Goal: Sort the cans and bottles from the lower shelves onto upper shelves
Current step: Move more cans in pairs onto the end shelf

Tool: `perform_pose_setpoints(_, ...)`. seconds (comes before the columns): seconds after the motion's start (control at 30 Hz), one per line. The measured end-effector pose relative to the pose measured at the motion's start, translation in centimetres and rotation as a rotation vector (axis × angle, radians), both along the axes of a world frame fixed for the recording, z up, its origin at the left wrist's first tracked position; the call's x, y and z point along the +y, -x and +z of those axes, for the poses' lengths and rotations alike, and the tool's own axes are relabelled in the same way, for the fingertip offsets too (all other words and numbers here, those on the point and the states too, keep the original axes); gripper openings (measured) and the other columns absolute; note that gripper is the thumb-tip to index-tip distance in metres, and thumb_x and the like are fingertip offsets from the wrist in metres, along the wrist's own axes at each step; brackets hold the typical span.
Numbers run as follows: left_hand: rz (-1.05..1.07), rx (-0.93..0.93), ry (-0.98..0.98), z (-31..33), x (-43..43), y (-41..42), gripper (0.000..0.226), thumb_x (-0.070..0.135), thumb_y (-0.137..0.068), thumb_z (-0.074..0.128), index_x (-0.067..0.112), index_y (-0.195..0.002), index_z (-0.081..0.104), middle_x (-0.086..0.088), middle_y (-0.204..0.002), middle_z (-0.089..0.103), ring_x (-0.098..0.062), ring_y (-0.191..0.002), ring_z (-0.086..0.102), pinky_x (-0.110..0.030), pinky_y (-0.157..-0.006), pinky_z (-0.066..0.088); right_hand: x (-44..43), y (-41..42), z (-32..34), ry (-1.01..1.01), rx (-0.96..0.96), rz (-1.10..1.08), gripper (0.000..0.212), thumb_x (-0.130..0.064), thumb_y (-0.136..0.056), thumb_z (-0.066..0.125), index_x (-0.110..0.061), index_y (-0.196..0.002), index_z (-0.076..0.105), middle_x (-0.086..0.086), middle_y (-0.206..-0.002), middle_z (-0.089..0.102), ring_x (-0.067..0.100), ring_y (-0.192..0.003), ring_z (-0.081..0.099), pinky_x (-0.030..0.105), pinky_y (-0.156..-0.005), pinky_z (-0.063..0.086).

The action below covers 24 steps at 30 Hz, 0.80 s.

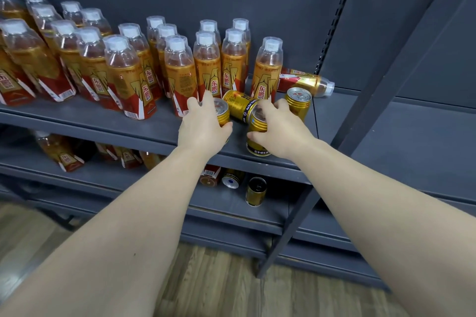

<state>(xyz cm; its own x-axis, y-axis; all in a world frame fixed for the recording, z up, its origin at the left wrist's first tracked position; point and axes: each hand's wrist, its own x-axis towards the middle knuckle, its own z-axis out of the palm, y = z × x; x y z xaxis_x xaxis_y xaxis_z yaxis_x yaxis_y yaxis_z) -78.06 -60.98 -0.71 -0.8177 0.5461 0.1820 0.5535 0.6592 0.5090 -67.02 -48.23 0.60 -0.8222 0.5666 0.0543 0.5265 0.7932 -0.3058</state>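
Observation:
My left hand (203, 127) grips an upright gold can (222, 112) near the front of the upper shelf (144, 134). My right hand (279, 128) grips a second upright gold can (257, 134) just to its right. Between and behind them a third gold can (238, 103) lies on its side. Another gold can (298, 101) stands upright further right. Several orange bottles with clear caps (180, 69) stand in rows across the same shelf, and one bottle (306, 82) lies on its side at the far right.
The lower shelf (154, 180) holds several toppled bottles (61, 153), a can lying down (231, 179) and an upright gold can (255, 191). A dark metal post (342, 131) slants along the shelf's right end. Wooden floor (219, 285) lies below.

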Motion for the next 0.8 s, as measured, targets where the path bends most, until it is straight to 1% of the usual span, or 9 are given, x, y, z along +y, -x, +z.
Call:
perform_pose_setpoints(0.07,-0.004,0.009,0.007,0.1,-0.5,-0.8,0.083,0.042,-0.091,0.069,0.019,-0.155,0.021,-0.013,-0.139,0.037,-0.037,-0.122,0.051,-0.042,-0.091,0.049,-0.6,-0.7,-0.1,0.001,0.005,-0.001,0.076,-0.047,-0.09,0.068,-0.026,-0.15,0.027,0.01,-0.149,0.031,0.032,-0.122,0.053,0.04,-0.09,0.057)
perform_pose_setpoints(0.23,-0.016,0.034,0.029,0.1,-2.0,-3.1,0.072,0.041,-0.091,0.07,0.017,-0.147,0.031,-0.014,-0.134,0.039,-0.037,-0.118,0.054,-0.039,-0.089,0.05,-2.1,-2.8,-0.4,0.004,0.014,0.024,0.074,-0.048,-0.089,0.068,-0.027,-0.149,0.029,0.008,-0.143,0.034,0.029,-0.117,0.054,0.035,-0.085,0.056)
perform_pose_setpoints(0.37,-0.022,0.051,0.04,-0.1,-2.7,-4.9,0.068,0.042,-0.09,0.07,0.016,-0.142,0.037,-0.014,-0.136,0.039,-0.037,-0.119,0.054,-0.039,-0.088,0.051,-3.1,-4.9,-0.5,-0.005,0.003,0.032,0.076,-0.048,-0.09,0.067,-0.027,-0.15,0.027,0.008,-0.145,0.033,0.03,-0.118,0.054,0.037,-0.087,0.055)
perform_pose_setpoints(0.47,-0.025,0.047,0.06,-0.3,-3.2,-6.6,0.067,0.044,-0.089,0.071,0.017,-0.141,0.037,-0.012,-0.134,0.039,-0.034,-0.116,0.056,-0.037,-0.086,0.052,-3.9,-6.6,-0.5,0.005,-0.02,0.036,0.076,-0.048,-0.091,0.066,-0.028,-0.151,0.025,0.009,-0.148,0.031,0.03,-0.12,0.055,0.036,-0.087,0.054)
perform_pose_setpoints(0.63,-0.041,0.044,0.083,-0.8,-3.8,-10.2,0.067,0.045,-0.089,0.07,0.018,-0.14,0.036,-0.01,-0.127,0.039,-0.032,-0.111,0.057,-0.036,-0.083,0.053,-5.0,-10.3,-1.0,0.042,-0.023,0.047,0.073,-0.048,-0.091,0.066,-0.028,-0.15,0.027,0.008,-0.148,0.031,0.03,-0.117,0.056,0.033,-0.083,0.051)
perform_pose_setpoints(0.73,-0.071,0.041,0.111,-1.1,-4.0,-12.5,0.07,0.045,-0.089,0.07,0.019,-0.143,0.034,-0.01,-0.129,0.039,-0.03,-0.113,0.057,-0.035,-0.085,0.053,-5.5,-12.9,-1.4,0.062,-0.027,0.038,0.072,-0.047,-0.091,0.066,-0.029,-0.149,0.029,0.007,-0.145,0.033,0.029,-0.115,0.056,0.033,-0.084,0.051)
perform_pose_setpoints(0.8,-0.089,0.045,0.121,-1.4,-4.0,-14.0,0.072,0.046,-0.089,0.07,0.02,-0.145,0.033,-0.009,-0.13,0.04,-0.028,-0.113,0.057,-0.031,-0.082,0.052,-5.7,-14.5,-1.7,0.071,-0.026,0.022,0.072,-0.047,-0.091,0.067,-0.028,-0.149,0.029,0.007,-0.143,0.034,0.028,-0.114,0.056,0.033,-0.084,0.053)
